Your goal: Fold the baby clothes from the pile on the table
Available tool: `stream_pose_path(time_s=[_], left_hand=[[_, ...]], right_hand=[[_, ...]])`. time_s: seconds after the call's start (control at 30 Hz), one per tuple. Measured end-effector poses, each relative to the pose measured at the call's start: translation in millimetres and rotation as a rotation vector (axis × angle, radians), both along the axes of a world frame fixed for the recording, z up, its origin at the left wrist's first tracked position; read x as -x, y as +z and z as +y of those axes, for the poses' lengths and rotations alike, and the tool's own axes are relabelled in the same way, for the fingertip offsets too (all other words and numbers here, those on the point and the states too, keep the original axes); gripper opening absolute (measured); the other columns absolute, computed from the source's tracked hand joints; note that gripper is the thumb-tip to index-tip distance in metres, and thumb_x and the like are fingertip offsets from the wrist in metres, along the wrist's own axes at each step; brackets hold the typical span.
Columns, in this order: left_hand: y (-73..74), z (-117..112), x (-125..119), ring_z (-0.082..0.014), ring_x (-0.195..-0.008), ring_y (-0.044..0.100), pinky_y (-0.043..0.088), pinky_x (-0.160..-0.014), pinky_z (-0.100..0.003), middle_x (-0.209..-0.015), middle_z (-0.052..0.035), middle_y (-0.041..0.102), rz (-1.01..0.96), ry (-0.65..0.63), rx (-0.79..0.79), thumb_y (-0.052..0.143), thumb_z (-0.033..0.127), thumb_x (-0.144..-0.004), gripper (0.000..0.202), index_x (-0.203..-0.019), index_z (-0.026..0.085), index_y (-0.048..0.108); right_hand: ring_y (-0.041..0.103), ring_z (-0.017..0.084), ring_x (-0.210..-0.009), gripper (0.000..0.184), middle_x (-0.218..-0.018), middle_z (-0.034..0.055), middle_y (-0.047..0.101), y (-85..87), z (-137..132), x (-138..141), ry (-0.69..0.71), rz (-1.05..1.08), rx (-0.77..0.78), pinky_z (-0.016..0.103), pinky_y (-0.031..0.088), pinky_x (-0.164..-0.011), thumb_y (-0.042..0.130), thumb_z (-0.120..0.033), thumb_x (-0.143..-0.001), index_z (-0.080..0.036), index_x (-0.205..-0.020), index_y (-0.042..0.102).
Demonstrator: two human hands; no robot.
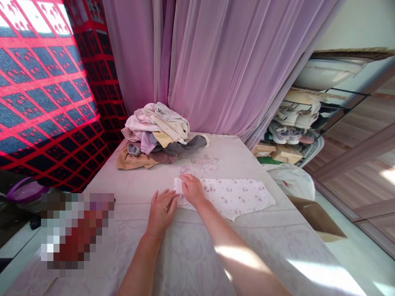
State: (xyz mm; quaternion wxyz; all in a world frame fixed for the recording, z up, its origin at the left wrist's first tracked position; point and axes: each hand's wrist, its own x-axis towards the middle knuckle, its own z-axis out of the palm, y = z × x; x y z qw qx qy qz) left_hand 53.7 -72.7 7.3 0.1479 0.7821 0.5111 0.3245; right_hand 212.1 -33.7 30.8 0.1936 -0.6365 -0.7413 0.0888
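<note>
**Pressing down a fold**

My left hand (162,211) lies flat with the fingers spread on the table cover (253,255), fingertips just beside the end of a white garment (237,199) with a small pink print. My right hand (191,190) rests on that doubled end, fingers lightly curled, pressing the cloth down. Neither hand pinches anything. The garment lies flat in front of me, stretching off to my right. I judge I'm at the fold on this end, and the next move calls for smoothing it flat.

Farther along the table sits a heap of clothes (156,135) in cream, pink, grey and tan. To the right are a cardboard box (317,218), a white bag (290,181) and a rack of sneakers (286,123). Behind everything hang a sheer lilac curtain (222,61) and a red-and-navy patterned cloth (40,90).
</note>
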Motion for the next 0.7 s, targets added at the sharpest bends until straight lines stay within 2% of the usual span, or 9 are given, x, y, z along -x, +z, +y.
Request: stream_pose_path(time_s=[0.1,0.2,0.37,0.53,0.6,0.7], left_hand=[[-2.0,1.9,1.3,-0.0289,-0.128,0.05,0.027,-0.111,-0.057,-0.128,-0.0065,0.064,0.104,0.196,0.02,0.046,0.034,-0.09,0.028,-0.107,0.026,0.068],[-2.2,2.6,0.9,-0.0324,-0.129,0.047,0.028,-0.108,-0.059,-0.13,-0.007,0.063,0.184,0.245,0.075,0.047,0.04,-0.089,0.028,-0.098,0.025,0.069],[0.9,1.9,-0.8,-0.0334,-0.128,0.048,0.029,-0.106,-0.062,-0.128,-0.0061,0.064,0.199,0.229,0.056,0.05,0.041,-0.088,0.027,-0.082,0.025,0.071],[2.3,2.6,0.0,-0.034,-0.128,0.047,0.029,-0.105,-0.063,-0.129,-0.0066,0.064,0.202,0.223,0.057,0.051,0.041,-0.088,0.027,-0.081,0.026,0.072],[1.3,3.2,1.0,-0.034,-0.128,0.047,0.029,-0.105,-0.064,-0.129,-0.0062,0.064,0.192,0.214,0.066,0.05,0.041,-0.088,0.027,-0.081,0.026,0.071],[-1.0,3.4,1.4,-0.0337,-0.128,0.047,0.028,-0.105,-0.065,-0.129,-0.0054,0.064,0.162,0.204,0.07,0.049,0.043,-0.088,0.028,-0.08,0.027,0.07]], right_hand=[[0.035,0.023,-0.137,0.047,-0.147,0.0092,0.044,-5.5,-20.2,-0.7,-0.077,-0.058,0.044,0.046,0.023,-0.114,0.041,-0.031,-0.094,-0.022,-0.14,0.047],[0.026,0.027,-0.142,0.053,-0.154,0.0119,0.034,-10.9,-30.5,-0.3,-0.07,-0.114,0.136,0.054,0.017,-0.114,0.039,-0.04,-0.096,-0.018,-0.144,0.041],[0.028,0.024,-0.142,0.048,-0.151,0.0114,0.038,-7.0,-39.7,2.7,-0.045,-0.054,0.059,0.049,0.018,-0.116,0.037,-0.035,-0.097,-0.016,-0.14,0.046],[0.037,0.021,-0.136,0.039,-0.144,0.0081,0.048,-8.1,-59.0,7.3,0.01,0.001,-0.002,0.04,0.026,-0.114,0.038,-0.03,-0.097,-0.02,-0.13,0.055],[0.04,0.021,-0.133,0.038,-0.141,0.0081,0.051,-5.6,-63.0,0.1,-0.044,0.004,-0.008,0.038,0.028,-0.112,0.04,-0.029,-0.095,-0.021,-0.128,0.056],[0.049,0.023,-0.123,0.038,-0.133,0.012,0.057,6.6,-62.5,-24.8,-0.302,-0.04,0.041,0.038,0.037,-0.102,0.044,-0.027,-0.093,-0.019,-0.128,0.055]])
